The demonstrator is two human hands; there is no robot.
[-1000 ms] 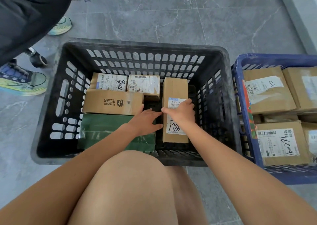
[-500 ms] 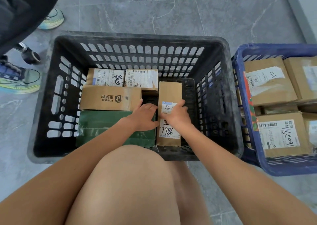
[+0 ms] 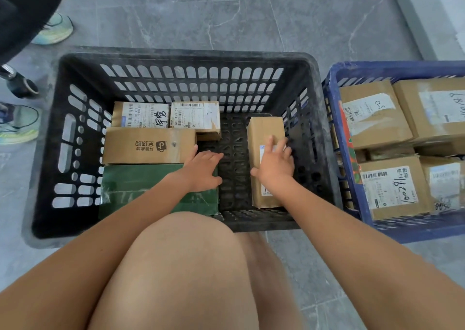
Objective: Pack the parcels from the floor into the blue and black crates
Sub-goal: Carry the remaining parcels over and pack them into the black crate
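Right hand [image 3: 275, 165] lies flat on top of the long brown box [image 3: 264, 138], fingers spread and straight, palm pressing on the label; nothing gripped. That box lies lengthwise near the right wall of the black crate [image 3: 176, 60], with a small gap to the wall.

Left hand [image 3: 203, 170] rests on the right end of the green box [image 3: 141, 184], fingers loosely bent, tips at the corner of the brown printed box [image 3: 148, 146]. Can't tell if it presses or just touches; it holds nothing.

Between the two hands: a bare strip of crate floor.

Left half of the black crate, front to back: green box, brown printed box touching it, then two white-labelled boxes [image 3: 143, 116] [image 3: 195, 116] side by side against the back wall.

Blue crate [image 3: 332, 83] sits just right of the black one, rims nearly touching. It holds several brown labelled parcels [image 3: 375, 113] packed tightly, at least two layers.

Own knee [image 3: 181, 267] in the foreground, in front of the black crate. Grey marble-look floor tiles [image 3: 226, 15]. Top left: another person's shoes [image 3: 54, 29] and a dark garment.
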